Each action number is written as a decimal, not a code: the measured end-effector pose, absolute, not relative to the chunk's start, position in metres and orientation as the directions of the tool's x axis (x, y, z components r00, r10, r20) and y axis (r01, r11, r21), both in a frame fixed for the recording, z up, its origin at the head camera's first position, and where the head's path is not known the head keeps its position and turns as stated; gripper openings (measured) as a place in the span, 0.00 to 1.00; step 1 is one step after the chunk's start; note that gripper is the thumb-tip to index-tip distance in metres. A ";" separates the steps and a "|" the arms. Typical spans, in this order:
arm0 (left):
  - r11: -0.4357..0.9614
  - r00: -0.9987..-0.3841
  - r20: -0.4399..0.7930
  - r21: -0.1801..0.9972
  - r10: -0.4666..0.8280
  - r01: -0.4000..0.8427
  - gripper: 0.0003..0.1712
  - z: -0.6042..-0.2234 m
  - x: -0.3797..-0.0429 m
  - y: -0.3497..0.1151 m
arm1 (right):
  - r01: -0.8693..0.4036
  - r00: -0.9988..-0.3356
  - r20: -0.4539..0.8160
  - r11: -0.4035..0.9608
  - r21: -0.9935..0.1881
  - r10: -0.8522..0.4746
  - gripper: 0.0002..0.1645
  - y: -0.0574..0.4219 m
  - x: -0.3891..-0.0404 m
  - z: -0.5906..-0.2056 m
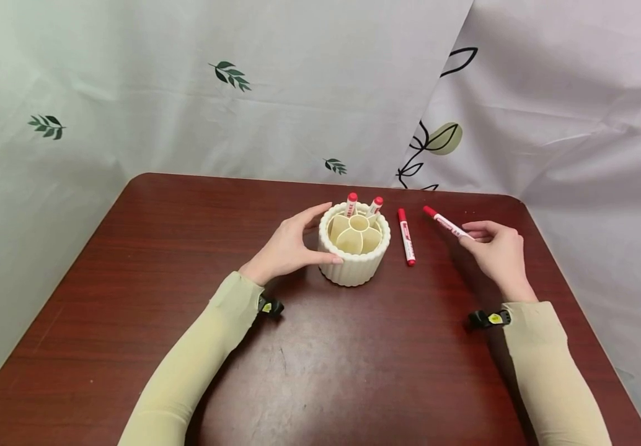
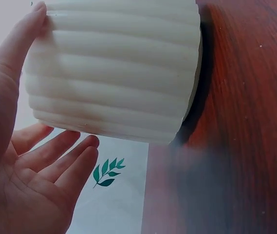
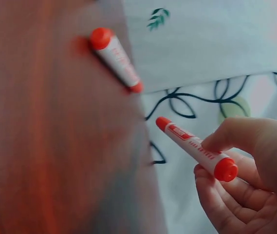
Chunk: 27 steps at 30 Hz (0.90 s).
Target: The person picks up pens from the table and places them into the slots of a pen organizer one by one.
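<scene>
A cream ribbed pen holder [image 1: 352, 271] with petal-shaped compartments stands upright on the table. Two red-capped markers [image 1: 351, 205] stick up from its back compartments. My left hand [image 1: 287, 249] grips the holder from its left side, thumb on the front and fingers round the back; the left wrist view shows the thumb against the ribbed wall [image 2: 114, 68]. To the right, my right hand [image 1: 496, 254] pinches a red-and-white marker [image 3: 189, 145] near one end, its red cap pointing away to the left. Another red-and-white marker [image 1: 406, 238] lies on the table between the holder and that hand.
The dark red-brown wooden table [image 1: 326, 371] has rounded back corners. Behind it hangs a pale curtain [image 1: 298, 93] printed with leaves, close to the table's back edge. Black straps with small devices [image 1: 489, 319] sit at both wrists.
</scene>
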State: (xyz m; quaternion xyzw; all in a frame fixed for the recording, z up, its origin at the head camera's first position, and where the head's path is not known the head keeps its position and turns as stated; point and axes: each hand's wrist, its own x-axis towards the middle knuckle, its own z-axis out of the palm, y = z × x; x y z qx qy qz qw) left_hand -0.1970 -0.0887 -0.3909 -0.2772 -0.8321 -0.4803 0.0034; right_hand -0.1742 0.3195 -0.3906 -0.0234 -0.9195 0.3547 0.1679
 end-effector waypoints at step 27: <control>0.385 -0.837 0.259 0.796 0.483 0.468 0.65 -0.387 -0.201 -0.083 | -0.158 -0.889 0.351 0.522 -0.838 0.295 0.14 0.291 -0.170 -0.332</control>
